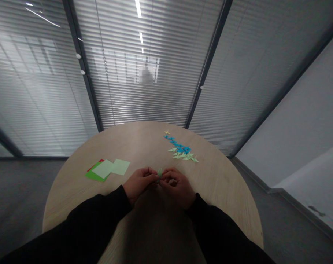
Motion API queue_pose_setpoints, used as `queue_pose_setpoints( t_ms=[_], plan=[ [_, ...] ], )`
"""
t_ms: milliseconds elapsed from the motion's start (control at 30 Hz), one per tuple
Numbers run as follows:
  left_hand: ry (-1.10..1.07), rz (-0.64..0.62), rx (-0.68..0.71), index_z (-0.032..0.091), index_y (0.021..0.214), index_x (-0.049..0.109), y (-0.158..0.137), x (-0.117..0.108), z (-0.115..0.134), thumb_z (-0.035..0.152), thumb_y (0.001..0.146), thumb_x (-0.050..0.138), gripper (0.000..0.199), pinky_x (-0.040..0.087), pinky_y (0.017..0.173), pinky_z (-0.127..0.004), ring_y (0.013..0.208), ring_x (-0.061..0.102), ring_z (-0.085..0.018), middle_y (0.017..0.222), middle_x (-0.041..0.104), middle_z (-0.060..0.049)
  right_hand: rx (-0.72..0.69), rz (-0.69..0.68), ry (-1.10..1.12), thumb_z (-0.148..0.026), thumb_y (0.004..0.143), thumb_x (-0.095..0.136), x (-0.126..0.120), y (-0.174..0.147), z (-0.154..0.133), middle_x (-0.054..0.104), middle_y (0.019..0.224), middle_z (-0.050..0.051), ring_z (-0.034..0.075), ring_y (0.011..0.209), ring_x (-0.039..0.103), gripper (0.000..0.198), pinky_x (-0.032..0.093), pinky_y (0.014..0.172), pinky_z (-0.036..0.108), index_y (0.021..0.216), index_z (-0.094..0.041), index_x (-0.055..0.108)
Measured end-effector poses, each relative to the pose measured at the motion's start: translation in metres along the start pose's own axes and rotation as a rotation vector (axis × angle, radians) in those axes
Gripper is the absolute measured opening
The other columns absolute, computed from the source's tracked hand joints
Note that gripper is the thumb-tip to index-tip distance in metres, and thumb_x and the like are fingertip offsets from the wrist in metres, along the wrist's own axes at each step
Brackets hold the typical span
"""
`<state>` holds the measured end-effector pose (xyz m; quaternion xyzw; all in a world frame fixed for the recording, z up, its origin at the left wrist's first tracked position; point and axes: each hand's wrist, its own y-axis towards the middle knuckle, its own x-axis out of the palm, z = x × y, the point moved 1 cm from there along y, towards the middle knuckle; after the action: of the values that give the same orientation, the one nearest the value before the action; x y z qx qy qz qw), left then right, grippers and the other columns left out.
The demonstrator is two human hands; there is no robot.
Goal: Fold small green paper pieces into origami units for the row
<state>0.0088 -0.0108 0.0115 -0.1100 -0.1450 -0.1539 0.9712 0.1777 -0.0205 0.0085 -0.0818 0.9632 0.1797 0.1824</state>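
Observation:
Between my two hands, above the near middle of the round table (218,198), is a small pale green piece of folded paper (159,172). My left hand (140,182) pinches its left side with thumb and forefinger. From the other side, my right hand (178,186) grips it with bent fingers. My fingertips hide most of its shape. Beyond my right hand lies a cluster of folded paper figures: several pale green ones (187,157), several blue ones (183,149) and a yellow one (166,132) at the far end.
Left of my hands, flat paper squares overlap: pale green sheets (120,167), a bright green sheet (97,176) and a red sheet's edge (101,160). Behind the table stands a glass partition with blinds (144,106). A white wall (300,146) is at the right.

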Motion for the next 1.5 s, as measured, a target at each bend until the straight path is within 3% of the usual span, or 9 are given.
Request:
queue_pose_setpoints(
  t_ms=[100,200,367,467,767,933,1200,1333,1500],
  plan=[
    [0.088,0.008,0.02,0.014,0.074,0.061,-0.001,0.0,0.001,0.032,0.064,0.079,0.028,0.039,0.053,-0.022,0.054,0.054,-0.009,0.062,0.062,0.001,0.061,-0.02,0.068,-0.028,0.076,0.068,-0.001,0.001,0.001,0.06,0.09,0.004,0.013,0.071,0.058,0.013,0.049,0.063,0.025,0.07,-0.017,0.065],
    [0.158,0.02,0.035,0.015,0.073,0.06,-0.002,0.0,0.003,0.033,0.065,0.077,0.026,0.038,0.052,-0.023,0.053,0.053,-0.01,0.06,0.06,0.002,0.051,0.007,0.051,-0.028,0.077,0.067,-0.001,0.0,-0.001,0.058,0.086,0.003,0.014,0.073,0.057,0.013,0.049,0.062,0.025,0.069,-0.018,0.064],
    [0.172,-0.001,0.037,0.015,0.074,0.059,-0.002,0.001,0.004,0.033,0.064,0.075,0.026,0.038,0.054,-0.024,0.054,0.053,-0.011,0.061,0.061,0.001,-0.205,0.073,-0.137,-0.029,0.083,0.062,0.001,-0.004,-0.011,0.056,0.098,0.007,0.015,0.076,0.057,0.011,0.05,0.062,0.027,0.078,-0.019,0.064],
    [0.151,-0.027,0.026,0.015,0.074,0.059,-0.002,0.001,0.004,0.036,0.067,0.074,0.026,0.038,0.054,-0.024,0.055,0.053,-0.011,0.062,0.06,0.001,-0.282,0.099,-0.196,-0.029,0.091,0.053,0.002,-0.006,-0.015,0.058,0.101,0.008,0.017,0.081,0.059,0.013,0.051,0.067,0.029,0.088,-0.021,0.062],
    [0.213,-0.096,0.087,0.014,0.082,0.063,-0.001,0.001,0.001,0.046,0.074,0.071,0.034,0.042,0.062,-0.025,0.064,0.057,-0.012,0.072,0.063,-0.002,-0.271,0.169,-0.222,-0.03,0.096,0.044,0.006,-0.005,-0.016,0.057,0.09,0.006,0.017,0.078,0.057,0.017,0.049,0.066,0.029,0.087,-0.021,0.054],
    [0.234,-0.169,0.181,0.015,0.088,0.062,0.001,0.0,-0.004,0.039,0.069,0.079,0.035,0.045,0.067,-0.027,0.072,0.06,-0.014,0.082,0.066,-0.004,-0.263,0.213,-0.22,-0.03,0.096,0.045,0.005,-0.006,-0.015,0.056,0.087,0.005,0.018,0.077,0.057,0.017,0.049,0.068,0.03,0.086,-0.022,0.054],
    [0.199,-0.089,0.196,0.015,0.084,0.059,0.001,-0.002,-0.005,0.037,0.07,0.077,0.032,0.044,0.063,-0.025,0.064,0.057,-0.012,0.074,0.063,-0.001,-0.268,0.176,-0.152,-0.03,0.091,0.053,0.005,-0.006,-0.016,0.057,0.087,0.004,0.016,0.073,0.057,0.01,0.05,0.064,0.028,0.089,-0.022,0.057],
    [0.176,-0.045,0.204,0.014,0.084,0.06,0.001,-0.003,-0.003,0.034,0.069,0.078,0.03,0.044,0.065,-0.025,0.066,0.059,-0.012,0.076,0.065,-0.002,-0.244,0.107,-0.131,-0.034,0.082,0.066,0.003,-0.004,-0.013,0.057,0.095,0.005,0.014,0.069,0.057,0.018,0.051,0.059,0.027,0.094,-0.021,0.062],
    [0.127,-0.057,0.169,0.014,0.088,0.063,-0.001,-0.001,-0.001,0.036,0.071,0.076,0.031,0.045,0.065,-0.025,0.065,0.059,-0.012,0.073,0.065,-0.001,-0.216,0.085,-0.072,-0.033,0.092,0.054,0.001,-0.003,-0.01,0.06,0.095,0.006,0.015,0.078,0.061,0.019,0.052,0.061,0.024,0.089,-0.021,0.068]
  ],
)
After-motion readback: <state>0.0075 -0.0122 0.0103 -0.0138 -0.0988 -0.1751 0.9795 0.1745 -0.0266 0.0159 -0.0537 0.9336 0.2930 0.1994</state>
